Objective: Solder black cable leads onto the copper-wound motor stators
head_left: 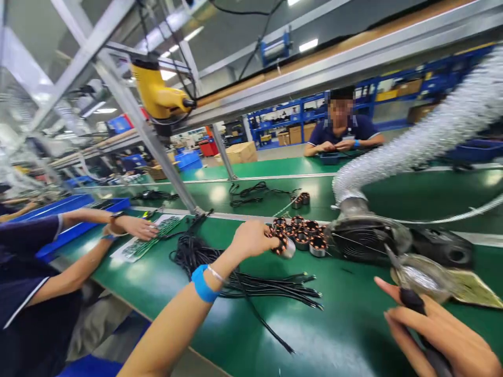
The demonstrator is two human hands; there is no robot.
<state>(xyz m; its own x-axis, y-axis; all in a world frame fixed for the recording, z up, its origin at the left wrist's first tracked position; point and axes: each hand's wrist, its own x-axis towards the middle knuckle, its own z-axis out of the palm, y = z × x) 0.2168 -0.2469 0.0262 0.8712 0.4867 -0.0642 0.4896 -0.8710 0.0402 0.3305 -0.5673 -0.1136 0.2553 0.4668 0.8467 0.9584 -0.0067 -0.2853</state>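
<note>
On the green tabletop [346, 324] lies a bundle of black cables [271, 285]. The right hand [451, 330], loosely curled, holds a dark-handled tool [411, 299]. The left hand [250, 239], nearly closed, pinches one copper-wound ring [289, 248] just beside several similar rings [302, 240].

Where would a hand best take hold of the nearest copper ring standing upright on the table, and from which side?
Probably by the silvery outer wall of that ring, pinched from the near side and slightly above: its copper windings face up, other rings crowd behind it, and bare green table lies in front.
</note>
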